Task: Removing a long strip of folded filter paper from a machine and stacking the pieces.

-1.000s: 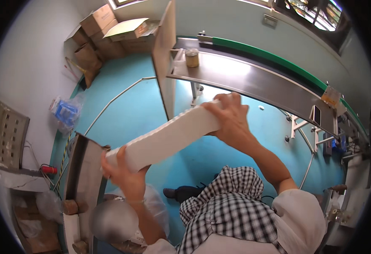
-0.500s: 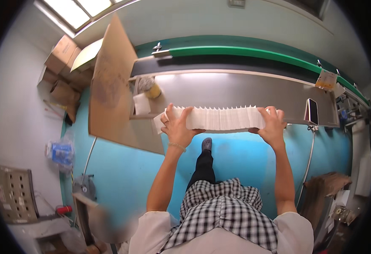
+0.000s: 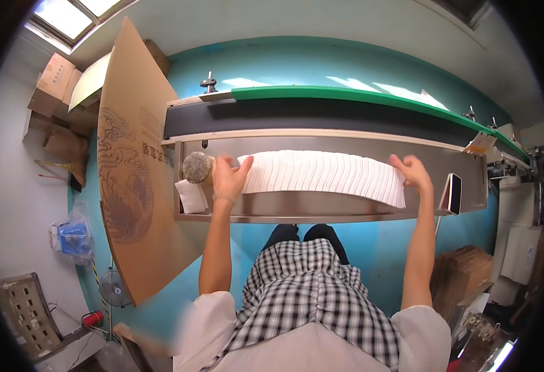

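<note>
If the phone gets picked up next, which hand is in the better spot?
Probably the right hand: it is by the right end of the white stack, with the phone just beyond it. The left hand is at the stack's other end, much farther away.

**Dark characters on brown cardboard**

Large dark characters are printed in a row near the right edge of the tall cardboard sheet (image 3: 137,180). Smaller ones mark 1 brown box (image 3: 55,77) at upper left, too small to read surely.
</note>
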The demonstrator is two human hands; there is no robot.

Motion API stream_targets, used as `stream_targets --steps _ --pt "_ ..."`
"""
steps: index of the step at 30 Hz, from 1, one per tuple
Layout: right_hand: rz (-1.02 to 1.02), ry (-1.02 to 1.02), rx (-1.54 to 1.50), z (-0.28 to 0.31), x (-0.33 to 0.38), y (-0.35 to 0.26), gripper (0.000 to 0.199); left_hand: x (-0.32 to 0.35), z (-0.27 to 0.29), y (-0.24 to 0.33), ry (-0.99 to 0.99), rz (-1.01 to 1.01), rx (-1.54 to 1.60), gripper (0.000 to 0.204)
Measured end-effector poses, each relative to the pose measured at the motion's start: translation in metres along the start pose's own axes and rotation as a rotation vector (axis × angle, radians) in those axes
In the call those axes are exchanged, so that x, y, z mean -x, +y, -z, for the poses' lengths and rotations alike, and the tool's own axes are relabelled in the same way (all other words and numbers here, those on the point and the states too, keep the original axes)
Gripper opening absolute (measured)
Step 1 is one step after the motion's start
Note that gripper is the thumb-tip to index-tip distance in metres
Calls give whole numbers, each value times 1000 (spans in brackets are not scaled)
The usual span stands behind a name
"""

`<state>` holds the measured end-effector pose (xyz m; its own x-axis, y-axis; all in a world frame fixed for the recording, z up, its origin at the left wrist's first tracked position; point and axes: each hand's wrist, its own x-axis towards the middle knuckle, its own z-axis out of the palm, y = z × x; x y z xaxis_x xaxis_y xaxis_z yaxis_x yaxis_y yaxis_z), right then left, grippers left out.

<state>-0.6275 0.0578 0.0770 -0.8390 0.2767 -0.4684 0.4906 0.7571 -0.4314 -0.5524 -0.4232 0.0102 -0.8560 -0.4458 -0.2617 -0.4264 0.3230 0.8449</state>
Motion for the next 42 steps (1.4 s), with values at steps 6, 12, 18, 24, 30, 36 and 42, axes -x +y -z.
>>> stream_targets --steps 6,12,18,24,30,36,42 --pt "317 135 -617 -40 29 100 52 41 -24 -19 181 -434 -202 91" --pt "456 175 -475 -93 40 31 83 33 -16 12 212 -405 -378 94" --pt "361 140 -645 -90 -4 -13 51 15 -23 22 418 -485 -844 61" --pt "307 50 -772 -83 -34 -38 50 -3 -166 141 -339 -1015 -341 73" --pt "138 -158 -1176 -79 -42 -43 38 -52 -220 208 -746 -892 -637 97" --pt "300 -101 -911 -69 -69 -26 27 -71 -217 190 -879 -763 -504 81" --pt "318 -62 -1037 -72 -109 -55 39 -81 -214 194 -850 -785 -465 82"
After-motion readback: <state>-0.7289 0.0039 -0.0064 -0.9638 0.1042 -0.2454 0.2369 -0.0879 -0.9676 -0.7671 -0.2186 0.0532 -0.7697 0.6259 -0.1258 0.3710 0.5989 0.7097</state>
